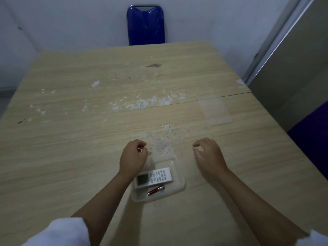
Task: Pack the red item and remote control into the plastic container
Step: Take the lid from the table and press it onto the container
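White remote control (153,177) and red item (156,190) inside plastic container (179,181), left hand (133,158) empty, loosely curled over its far-left corner, right hand (208,155) empty, curled, just right, bare tabletop (88,148) all around

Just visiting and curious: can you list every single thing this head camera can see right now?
plastic container: one, clear, on the near part of the table between the two hands
remote control: one, white with a dark screen, lying inside the container
red item: one, red with a silver end, inside the container, nearer the person than the remote
table: one, light wood grain, scuffed with white marks, filling most of the view
chair: one, blue, at the far side of the table against the wall
left hand: one, empty, fingers curled, over the container's left edge
right hand: one, empty, fingers loosely curled, right of the container
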Demonstrator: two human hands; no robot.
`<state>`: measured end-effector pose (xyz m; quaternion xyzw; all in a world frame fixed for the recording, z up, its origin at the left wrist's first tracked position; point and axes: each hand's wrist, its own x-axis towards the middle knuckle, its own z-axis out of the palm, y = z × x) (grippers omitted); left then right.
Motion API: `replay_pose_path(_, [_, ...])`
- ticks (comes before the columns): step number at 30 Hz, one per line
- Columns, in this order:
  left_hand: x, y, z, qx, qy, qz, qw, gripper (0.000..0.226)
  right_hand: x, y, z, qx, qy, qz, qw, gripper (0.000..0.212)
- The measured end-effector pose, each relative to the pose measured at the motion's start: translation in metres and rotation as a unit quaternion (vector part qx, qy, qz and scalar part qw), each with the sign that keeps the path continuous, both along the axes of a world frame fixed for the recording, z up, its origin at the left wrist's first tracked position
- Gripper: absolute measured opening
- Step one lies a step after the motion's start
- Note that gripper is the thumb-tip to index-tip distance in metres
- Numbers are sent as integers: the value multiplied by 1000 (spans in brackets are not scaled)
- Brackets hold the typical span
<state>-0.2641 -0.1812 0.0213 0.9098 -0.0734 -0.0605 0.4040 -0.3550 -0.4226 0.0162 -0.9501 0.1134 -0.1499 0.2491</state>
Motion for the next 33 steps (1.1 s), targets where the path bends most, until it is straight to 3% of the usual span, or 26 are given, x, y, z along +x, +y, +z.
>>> replay_pose_path(4, [15, -47, -4, 58, 21, -58, 996, 28, 19, -62, -8, 42, 46, -107, 992, 8])
replay_pose_path(10, [29, -93, -18, 177, 36, -115, 977, 53, 52, -128, -21, 109, 84, -221, 965, 29])
replay_pose_path(13, [35, -101, -24, 217, 21, -110, 970, 53, 72, -152, -24, 132, 65, -259, 955, 39])
replay_pose_path(16, [37, -103, -29, 232, 19, -96, 968, 48, 92, -167, -28, 116, 121, -296, 940, 53])
replay_pose_path(19, [34, -102, -31, 237, 19, -90, 967, 50, 106, -176, -28, 96, 163, -323, 927, 42])
replay_pose_path(24, [32, -103, -33, 234, 9, -80, 969, 48, 111, -190, -29, 95, 152, -333, 926, 27])
replay_pose_path(33, [35, -91, -20, 178, 43, -87, 979, 40, 105, -161, -16, 227, 114, -342, 905, 22])
